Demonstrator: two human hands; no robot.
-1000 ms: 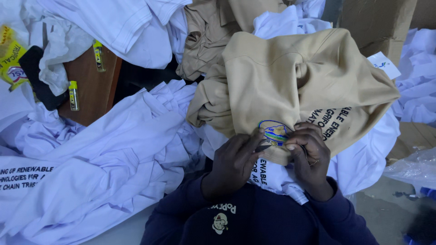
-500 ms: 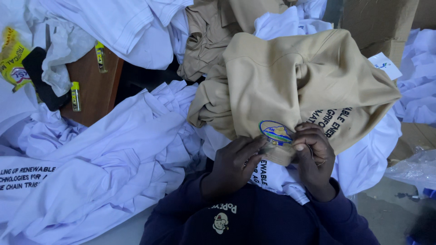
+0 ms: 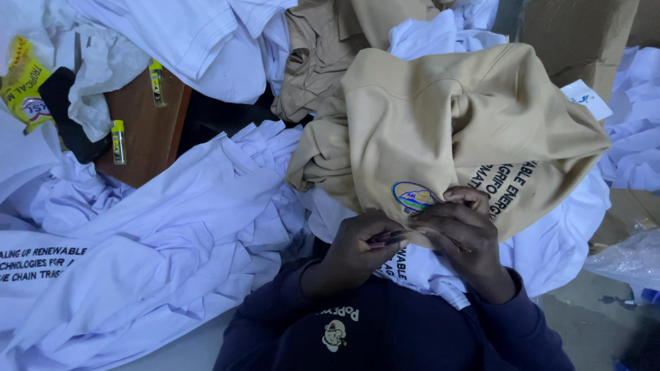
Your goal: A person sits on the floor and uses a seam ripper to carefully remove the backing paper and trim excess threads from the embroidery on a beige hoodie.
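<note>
Head view: my left hand [image 3: 357, 244] & right hand [image 3: 457, 227] are close together, fingertips pinched on the lower edge of the tan shirt [image 3: 454, 124], just below its round blue-green logo patch [image 3: 412, 196]. Shirt lies bunched in front of me on white shirts [image 3: 179, 227]. Little free room: cloth all round, cardboard box [image 3: 570, 34] top right, wooden board [image 3: 144, 120] at left.

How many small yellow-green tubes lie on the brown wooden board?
2. One small yellow-green tube lies near the brown wooden board's top edge; the other lies lower left. White garments cover part of the board, so more may be hidden.
</note>
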